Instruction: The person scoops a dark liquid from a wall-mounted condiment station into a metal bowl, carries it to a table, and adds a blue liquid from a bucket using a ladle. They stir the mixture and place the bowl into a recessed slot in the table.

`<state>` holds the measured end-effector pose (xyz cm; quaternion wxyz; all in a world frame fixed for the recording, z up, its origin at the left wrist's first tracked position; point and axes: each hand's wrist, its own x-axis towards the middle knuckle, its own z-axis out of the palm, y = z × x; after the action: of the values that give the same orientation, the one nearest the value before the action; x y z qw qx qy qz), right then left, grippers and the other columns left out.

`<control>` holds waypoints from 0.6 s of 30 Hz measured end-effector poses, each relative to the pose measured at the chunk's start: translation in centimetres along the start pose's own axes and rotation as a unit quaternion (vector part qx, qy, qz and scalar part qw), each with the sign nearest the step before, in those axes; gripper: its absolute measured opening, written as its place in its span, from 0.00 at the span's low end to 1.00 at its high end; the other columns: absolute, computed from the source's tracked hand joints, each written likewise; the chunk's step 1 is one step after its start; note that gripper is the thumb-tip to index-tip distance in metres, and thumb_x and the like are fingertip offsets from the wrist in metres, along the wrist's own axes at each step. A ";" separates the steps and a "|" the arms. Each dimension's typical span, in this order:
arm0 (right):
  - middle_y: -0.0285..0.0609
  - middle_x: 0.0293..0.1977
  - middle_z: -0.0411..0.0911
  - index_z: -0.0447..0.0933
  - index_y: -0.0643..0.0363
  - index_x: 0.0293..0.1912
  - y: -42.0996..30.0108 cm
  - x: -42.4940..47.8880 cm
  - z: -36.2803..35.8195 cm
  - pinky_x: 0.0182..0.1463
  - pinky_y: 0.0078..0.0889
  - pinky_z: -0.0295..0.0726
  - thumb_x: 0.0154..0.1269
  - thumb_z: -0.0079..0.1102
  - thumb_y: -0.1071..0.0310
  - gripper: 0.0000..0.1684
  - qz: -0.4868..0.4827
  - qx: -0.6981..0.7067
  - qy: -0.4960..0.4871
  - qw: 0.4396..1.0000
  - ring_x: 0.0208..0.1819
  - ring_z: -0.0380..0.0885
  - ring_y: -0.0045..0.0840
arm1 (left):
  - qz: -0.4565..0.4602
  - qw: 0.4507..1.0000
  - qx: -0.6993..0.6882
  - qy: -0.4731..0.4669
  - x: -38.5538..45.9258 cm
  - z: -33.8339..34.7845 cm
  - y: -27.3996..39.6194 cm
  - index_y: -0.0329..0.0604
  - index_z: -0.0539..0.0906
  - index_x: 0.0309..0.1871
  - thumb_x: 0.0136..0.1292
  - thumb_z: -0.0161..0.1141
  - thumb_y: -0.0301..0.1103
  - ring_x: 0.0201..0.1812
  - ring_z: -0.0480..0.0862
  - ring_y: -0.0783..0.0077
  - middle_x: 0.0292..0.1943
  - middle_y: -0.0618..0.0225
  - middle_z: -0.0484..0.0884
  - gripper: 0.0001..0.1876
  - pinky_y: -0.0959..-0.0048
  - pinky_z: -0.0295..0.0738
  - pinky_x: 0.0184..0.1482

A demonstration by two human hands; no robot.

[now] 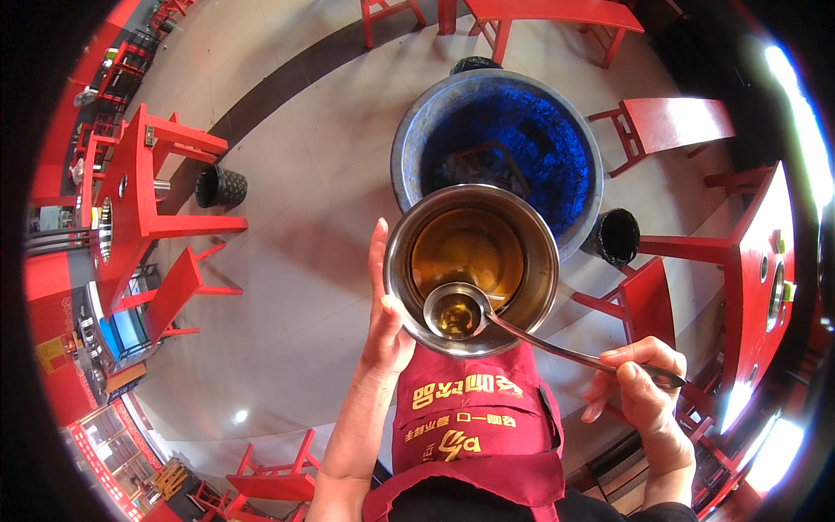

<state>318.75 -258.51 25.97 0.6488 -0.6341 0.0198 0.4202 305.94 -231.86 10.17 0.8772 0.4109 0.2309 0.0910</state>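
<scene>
In my left hand point(389, 320) is a stainless steel pot point(549, 251), held by its left side, with amber liquid point(470, 245) inside. My right hand point(642, 382) grips the handle end of a metal ladle point(548, 340). The ladle's bowl, filled with the same amber liquid, is over the near part of the pot. Beyond and partly behind the pot stands a large round tub point(406, 150) with a blue interior; dark items that I cannot make out lie in it.
Black bins point(616, 236) stand right of and behind the tub, another bin point(222, 186) at left. Red tables point(750, 261) and benches point(678, 124) surround the pale tiled floor point(293, 274). A maroon apron point(479, 404) bearing writing covers my front.
</scene>
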 end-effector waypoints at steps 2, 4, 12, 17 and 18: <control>0.57 0.28 0.83 0.78 0.72 0.45 0.2 0.0 -0.1 0.34 0.42 0.88 0.70 0.61 0.67 0.14 -0.006 -0.001 -0.010 1.000 0.28 0.86 0.42 | -0.002 1.000 0.001 0.002 -0.1 0.0 0.0 0.52 0.35 0.80 0.57 0.62 0.70 0.77 0.55 0.60 0.77 0.61 0.51 0.61 0.57 0.58 0.74; 0.57 0.28 0.82 0.78 0.71 0.45 0.4 -0.1 0.0 0.33 0.41 0.88 0.69 0.61 0.66 0.15 -0.004 0.002 -0.002 1.000 0.27 0.86 0.42 | -0.004 1.000 0.000 0.002 -0.1 -0.1 -0.1 0.52 0.35 0.80 0.56 0.62 0.70 0.77 0.55 0.60 0.77 0.61 0.51 0.61 0.57 0.58 0.74; 0.57 0.26 0.81 0.78 0.70 0.44 1.2 -0.5 0.9 0.27 0.36 0.84 0.70 0.59 0.64 0.16 0.030 0.042 0.071 0.996 0.21 0.83 0.41 | -0.001 1.000 -0.010 -0.007 -0.4 -0.4 -0.5 0.52 0.35 0.80 0.57 0.62 0.69 0.77 0.55 0.60 0.77 0.61 0.51 0.61 0.57 0.58 0.75; 0.57 0.24 0.80 0.76 0.69 0.44 2.2 0.2 0.5 0.23 0.34 0.82 0.71 0.56 0.64 0.15 0.030 0.077 0.076 0.994 0.18 0.80 0.38 | 0.003 1.000 -0.020 -0.015 -0.4 -0.9 -1.0 0.52 0.35 0.80 0.57 0.62 0.69 0.77 0.55 0.61 0.77 0.62 0.51 0.61 0.57 0.57 0.75; 0.57 0.24 0.80 0.76 0.70 0.44 2.4 0.3 0.5 0.23 0.33 0.82 0.72 0.55 0.64 0.15 0.030 0.081 0.080 0.993 0.17 0.80 0.38 | 0.001 1.000 -0.021 -0.014 -0.5 -1.0 -1.1 0.52 0.35 0.80 0.57 0.61 0.69 0.77 0.55 0.61 0.77 0.62 0.51 0.61 0.57 0.57 0.75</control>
<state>317.40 -258.32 23.96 0.6815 -0.6100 0.1247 0.3846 305.04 -232.03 8.97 0.8890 0.3935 0.2160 0.0909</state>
